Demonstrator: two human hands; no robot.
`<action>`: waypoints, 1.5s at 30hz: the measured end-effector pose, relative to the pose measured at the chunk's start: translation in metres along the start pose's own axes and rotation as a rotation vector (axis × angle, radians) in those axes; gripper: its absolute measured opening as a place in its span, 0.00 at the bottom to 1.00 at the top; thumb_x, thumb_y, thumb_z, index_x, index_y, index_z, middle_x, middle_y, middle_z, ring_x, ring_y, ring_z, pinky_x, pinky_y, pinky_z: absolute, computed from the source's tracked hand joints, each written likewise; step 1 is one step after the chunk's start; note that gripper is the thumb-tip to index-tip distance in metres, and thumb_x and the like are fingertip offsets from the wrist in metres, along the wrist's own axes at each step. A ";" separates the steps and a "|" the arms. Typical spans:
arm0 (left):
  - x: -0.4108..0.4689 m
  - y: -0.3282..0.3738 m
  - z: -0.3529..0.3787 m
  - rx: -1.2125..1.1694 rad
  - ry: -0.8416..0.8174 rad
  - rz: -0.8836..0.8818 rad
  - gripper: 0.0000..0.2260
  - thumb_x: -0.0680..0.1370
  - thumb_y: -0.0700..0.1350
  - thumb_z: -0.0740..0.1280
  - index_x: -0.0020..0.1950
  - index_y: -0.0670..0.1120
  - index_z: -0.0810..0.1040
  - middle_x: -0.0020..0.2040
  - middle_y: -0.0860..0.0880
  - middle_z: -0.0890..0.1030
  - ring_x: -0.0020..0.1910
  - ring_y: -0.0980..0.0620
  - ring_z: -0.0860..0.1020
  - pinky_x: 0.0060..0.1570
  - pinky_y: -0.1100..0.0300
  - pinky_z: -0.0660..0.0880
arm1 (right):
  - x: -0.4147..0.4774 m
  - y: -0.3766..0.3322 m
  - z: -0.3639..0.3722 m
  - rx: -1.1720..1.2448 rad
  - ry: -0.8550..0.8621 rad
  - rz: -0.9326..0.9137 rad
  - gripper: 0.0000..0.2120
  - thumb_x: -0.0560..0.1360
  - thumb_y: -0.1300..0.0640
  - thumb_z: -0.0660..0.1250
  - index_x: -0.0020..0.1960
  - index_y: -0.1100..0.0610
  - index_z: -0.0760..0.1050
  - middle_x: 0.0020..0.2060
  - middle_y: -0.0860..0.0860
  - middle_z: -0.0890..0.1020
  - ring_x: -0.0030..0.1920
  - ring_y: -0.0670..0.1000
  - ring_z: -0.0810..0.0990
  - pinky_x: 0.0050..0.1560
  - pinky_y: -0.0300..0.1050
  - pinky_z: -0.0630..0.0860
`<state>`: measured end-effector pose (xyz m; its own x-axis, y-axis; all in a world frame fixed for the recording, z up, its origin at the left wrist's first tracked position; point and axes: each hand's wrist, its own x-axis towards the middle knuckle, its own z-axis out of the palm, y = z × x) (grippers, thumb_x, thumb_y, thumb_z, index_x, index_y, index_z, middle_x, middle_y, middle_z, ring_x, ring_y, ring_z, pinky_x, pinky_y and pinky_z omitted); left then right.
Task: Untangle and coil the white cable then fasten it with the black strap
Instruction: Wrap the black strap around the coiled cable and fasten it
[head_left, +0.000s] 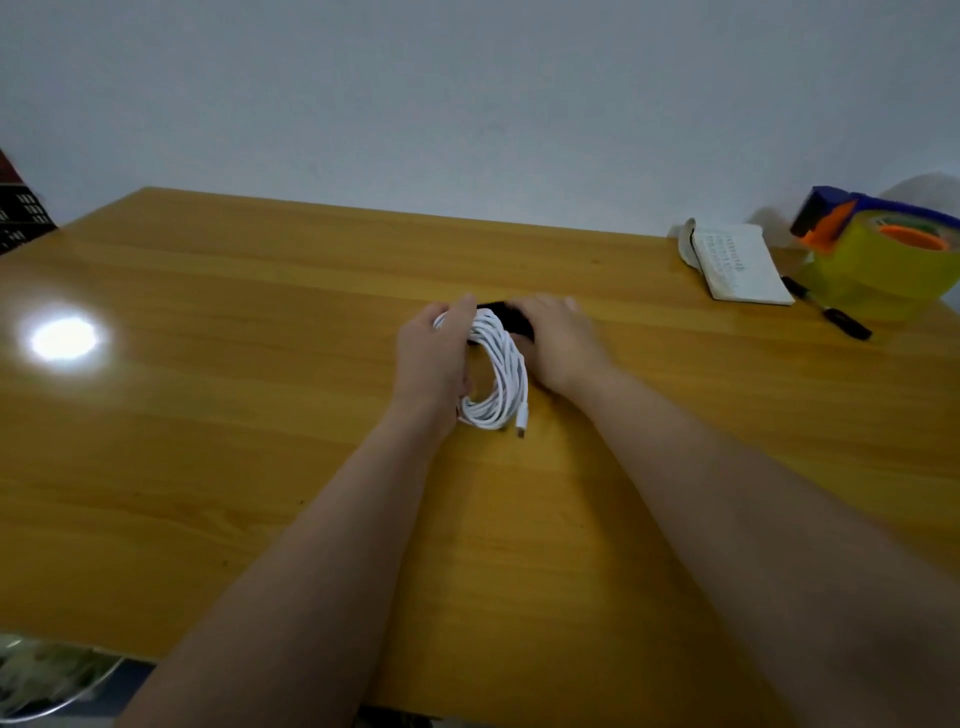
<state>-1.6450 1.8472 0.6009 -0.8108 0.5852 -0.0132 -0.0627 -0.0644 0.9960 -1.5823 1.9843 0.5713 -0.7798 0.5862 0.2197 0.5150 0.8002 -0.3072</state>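
The white cable (501, 371) lies wound into a loose coil on the wooden table (234, 395), one plug end sticking out at its near right. My left hand (431, 358) grips the coil's left side, fingers curled over the far part of the loops. My right hand (558, 345) is at the coil's far right side and holds the black strap (511, 319), which sits across the top of the coil between my two hands. Most of the strap is hidden by my fingers.
At the back right stand a yellow tape roll in a blue and orange dispenser (883, 254), an open notebook (737, 262) and a black pen (826, 314). A lamp glare (62, 338) shines on the left of the table. A dark object (21, 208) sits at the far left edge.
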 end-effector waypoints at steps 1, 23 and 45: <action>0.000 -0.001 0.000 0.009 -0.003 0.010 0.14 0.78 0.48 0.64 0.32 0.49 0.69 0.23 0.54 0.63 0.22 0.54 0.60 0.21 0.64 0.59 | -0.003 0.002 -0.001 -0.029 0.050 0.030 0.15 0.79 0.52 0.60 0.64 0.52 0.73 0.61 0.52 0.77 0.60 0.58 0.70 0.60 0.52 0.66; -0.058 0.041 0.008 0.571 -0.687 0.193 0.17 0.78 0.42 0.65 0.66 0.52 0.73 0.31 0.62 0.79 0.31 0.62 0.79 0.30 0.63 0.76 | -0.110 -0.033 -0.077 1.644 0.328 0.169 0.11 0.82 0.57 0.53 0.43 0.58 0.68 0.31 0.52 0.74 0.33 0.49 0.74 0.44 0.45 0.74; -0.105 0.053 -0.002 0.203 -0.529 0.024 0.08 0.79 0.45 0.64 0.53 0.43 0.79 0.25 0.53 0.58 0.23 0.55 0.56 0.24 0.63 0.53 | -0.176 -0.037 -0.093 1.596 -0.126 0.416 0.12 0.77 0.61 0.62 0.60 0.60 0.75 0.41 0.53 0.80 0.40 0.50 0.77 0.37 0.43 0.76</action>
<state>-1.5643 1.7803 0.6545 -0.4057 0.9140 0.0037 0.1074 0.0437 0.9932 -1.4312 1.8638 0.6297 -0.7539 0.6366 -0.1627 -0.1170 -0.3738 -0.9201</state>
